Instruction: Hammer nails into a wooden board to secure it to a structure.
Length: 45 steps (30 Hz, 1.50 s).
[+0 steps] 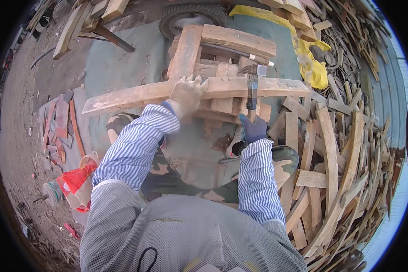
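Note:
A long wooden beam lies across a stack of wood blocks in front of me. My left hand, in a pale work glove, grips this beam left of its middle, fingers over its far edge. In a blue-grey glove, my right hand holds a hammer by its wooden handle, the upper part wrapped in dark tape. The hammer's head is over the beam's far edge; whether it touches is unclear. Behind the beam, a thick timber and a shorter block rest on the stack, beside a ribbed metal bar.
Loose boards are heaped along my right. A tyred wheel stands behind the stack, with yellow sheeting to its right. At left are wood scraps and a bucket with red plastic. Timber overhangs a metal support at far left.

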{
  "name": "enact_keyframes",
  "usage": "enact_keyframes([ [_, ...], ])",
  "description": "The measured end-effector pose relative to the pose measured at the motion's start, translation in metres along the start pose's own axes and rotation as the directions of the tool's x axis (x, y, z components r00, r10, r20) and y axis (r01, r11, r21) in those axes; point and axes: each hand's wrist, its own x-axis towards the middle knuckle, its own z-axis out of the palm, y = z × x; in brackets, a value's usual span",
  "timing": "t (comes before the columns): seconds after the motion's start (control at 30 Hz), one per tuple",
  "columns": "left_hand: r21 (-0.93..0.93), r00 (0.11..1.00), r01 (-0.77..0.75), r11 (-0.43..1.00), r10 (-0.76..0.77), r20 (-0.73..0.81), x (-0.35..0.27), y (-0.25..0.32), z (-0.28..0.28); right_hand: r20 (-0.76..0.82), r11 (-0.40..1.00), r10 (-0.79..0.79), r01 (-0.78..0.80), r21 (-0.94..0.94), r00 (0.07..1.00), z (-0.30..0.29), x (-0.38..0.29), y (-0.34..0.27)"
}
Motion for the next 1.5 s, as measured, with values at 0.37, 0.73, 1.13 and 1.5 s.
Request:
enact_keyframes([
  [0.37, -0.083, 0.986, 0.006, 0.997, 0.007, 0.164, -0.003, 0.009, -0.011, -0.015, 0.949, -0.173, 0.163, -0.27, 0.985, 0.025, 0.062, 0.081],
  [0.73, -0.098, 0.992, 0.006, 0.995, 0.006, 0.123, 0.002, 0.002, -0.021, -0.205, 0.669, -0.532, 0.557, 0.492, 0.821, 0.004, -0.029, 0.022],
  [1.13, -0.058, 0.991, 0.001, 0.998, 0.006, 0.132, 0.014, -0.004, -0.015, -0.017, 0.997, -0.073, 0.073, -0.003, 0.997, 0.071, 0.074, 0.104],
  [1.5, -0.044, 0.99, 0.019, 0.999, -0.013, 0.141, -0.012, 0.031, -0.002, 0.104, 0.902, 0.088, -0.124, 0.414, 0.991, 0.091, -0.003, 0.059],
])
